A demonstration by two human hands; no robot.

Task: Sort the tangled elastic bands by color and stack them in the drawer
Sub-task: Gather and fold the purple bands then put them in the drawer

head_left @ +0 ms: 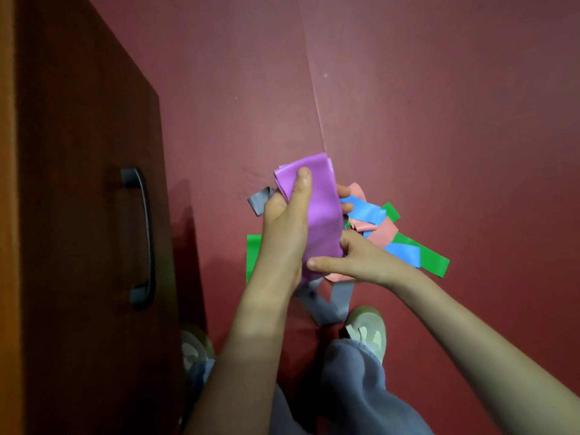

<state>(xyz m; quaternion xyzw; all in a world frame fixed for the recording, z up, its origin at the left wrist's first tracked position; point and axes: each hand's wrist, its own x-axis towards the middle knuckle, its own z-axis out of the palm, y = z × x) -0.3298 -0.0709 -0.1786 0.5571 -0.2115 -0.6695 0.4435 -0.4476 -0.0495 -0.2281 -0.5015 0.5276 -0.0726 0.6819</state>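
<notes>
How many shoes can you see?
2. The right shoe stands just below the grey band; the left shoe stands beside the cabinet, partly hidden.

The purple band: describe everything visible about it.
The purple band is a wide, flat strip of smooth, slightly glossy material that looks like thin rubber. It is folded into several layers, whose edges show at its far end. It is held lengthwise above the pile of other bands on the red floor. The left hand grips it, thumb across the front and fingertips showing round its right edge. The right hand holds its near end, which the hands partly hide.
</notes>
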